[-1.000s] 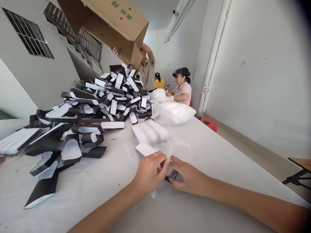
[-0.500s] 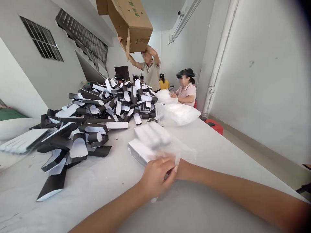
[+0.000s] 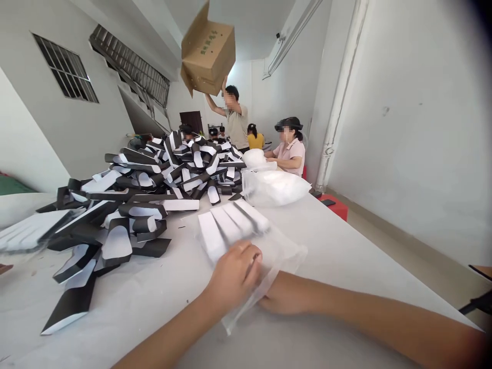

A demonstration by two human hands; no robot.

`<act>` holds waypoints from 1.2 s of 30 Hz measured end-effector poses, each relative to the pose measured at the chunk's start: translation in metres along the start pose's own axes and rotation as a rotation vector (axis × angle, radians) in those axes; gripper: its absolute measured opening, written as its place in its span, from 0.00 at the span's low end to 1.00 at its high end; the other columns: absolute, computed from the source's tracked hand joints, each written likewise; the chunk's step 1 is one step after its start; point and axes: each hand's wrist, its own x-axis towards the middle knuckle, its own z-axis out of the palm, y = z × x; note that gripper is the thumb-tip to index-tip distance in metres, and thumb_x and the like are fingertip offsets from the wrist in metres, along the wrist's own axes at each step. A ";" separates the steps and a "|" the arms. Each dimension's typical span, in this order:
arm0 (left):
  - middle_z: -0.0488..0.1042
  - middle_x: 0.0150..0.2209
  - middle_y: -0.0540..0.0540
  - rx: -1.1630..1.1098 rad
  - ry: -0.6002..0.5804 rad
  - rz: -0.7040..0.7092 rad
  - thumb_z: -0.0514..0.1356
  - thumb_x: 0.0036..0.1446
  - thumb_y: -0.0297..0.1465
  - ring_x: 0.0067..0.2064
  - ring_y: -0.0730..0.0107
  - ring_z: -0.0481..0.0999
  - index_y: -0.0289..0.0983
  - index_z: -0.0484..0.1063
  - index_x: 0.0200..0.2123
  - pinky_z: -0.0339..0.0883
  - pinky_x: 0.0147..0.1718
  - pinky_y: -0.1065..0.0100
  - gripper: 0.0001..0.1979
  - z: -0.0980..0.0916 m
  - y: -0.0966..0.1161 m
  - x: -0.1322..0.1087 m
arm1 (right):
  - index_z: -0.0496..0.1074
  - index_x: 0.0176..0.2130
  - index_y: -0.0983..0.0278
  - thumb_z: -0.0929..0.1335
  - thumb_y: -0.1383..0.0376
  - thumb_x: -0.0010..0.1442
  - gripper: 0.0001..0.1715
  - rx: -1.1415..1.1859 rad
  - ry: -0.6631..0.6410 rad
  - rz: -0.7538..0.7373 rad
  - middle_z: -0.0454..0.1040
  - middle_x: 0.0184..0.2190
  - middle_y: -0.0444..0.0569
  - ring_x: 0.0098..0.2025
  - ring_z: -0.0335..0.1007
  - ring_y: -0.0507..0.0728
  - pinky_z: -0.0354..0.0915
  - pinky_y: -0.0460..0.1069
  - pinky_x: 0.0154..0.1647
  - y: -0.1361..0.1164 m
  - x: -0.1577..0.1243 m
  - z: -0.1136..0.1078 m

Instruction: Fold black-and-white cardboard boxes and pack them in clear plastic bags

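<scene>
A clear plastic bag (image 3: 286, 251) lies on the table before me, with several white folded pieces (image 3: 230, 223) side by side at its far end. My left hand (image 3: 235, 271) has its fingers curled and closed on the bag's film near the white pieces. From the right, my right hand (image 3: 279, 294) reaches in at the bag's near end, partly under the film; its fingers are hidden behind my left hand. To the left spreads a big heap of black-and-white folded paper sleeves (image 3: 154, 174).
Filled clear bags (image 3: 274, 187) stand at the table's far right edge. Another packet of white pieces (image 3: 31, 230) lies at the left, near a fingertip. One person lifts a cardboard box (image 3: 211, 56) behind the heap; another sits at the right near a red stool (image 3: 336, 207).
My left hand has shifted slightly left. The white pieces show more clearly as a row, and the bag's film is spread wider. The raised cardboard box has turned and swung away from me.
</scene>
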 end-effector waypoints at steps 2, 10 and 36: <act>0.71 0.52 0.42 -0.064 0.010 -0.097 0.46 0.66 0.33 0.54 0.60 0.69 0.40 0.67 0.53 0.67 0.49 0.59 0.16 0.006 -0.008 0.000 | 0.75 0.48 0.54 0.67 0.66 0.58 0.17 0.062 -0.251 -0.175 0.79 0.40 0.41 0.42 0.75 0.56 0.71 0.48 0.42 -0.007 -0.011 -0.022; 0.50 0.69 0.44 0.025 -0.378 0.031 0.51 0.64 0.43 0.69 0.50 0.47 0.45 0.52 0.67 0.46 0.65 0.45 0.30 0.029 -0.046 -0.036 | 0.63 0.61 0.57 0.69 0.62 0.58 0.32 -0.224 -0.029 -0.167 0.68 0.57 0.52 0.57 0.63 0.63 0.60 0.57 0.57 0.035 -0.009 -0.056; 0.70 0.47 0.45 0.402 -0.239 -0.552 0.46 0.53 0.20 0.39 0.62 0.77 0.47 0.69 0.55 0.67 0.31 0.68 0.29 -0.023 -0.067 -0.117 | 0.64 0.62 0.56 0.63 0.77 0.51 0.41 -0.189 -0.182 0.032 0.54 0.66 0.49 0.63 0.60 0.68 0.65 0.61 0.57 0.096 -0.022 -0.019</act>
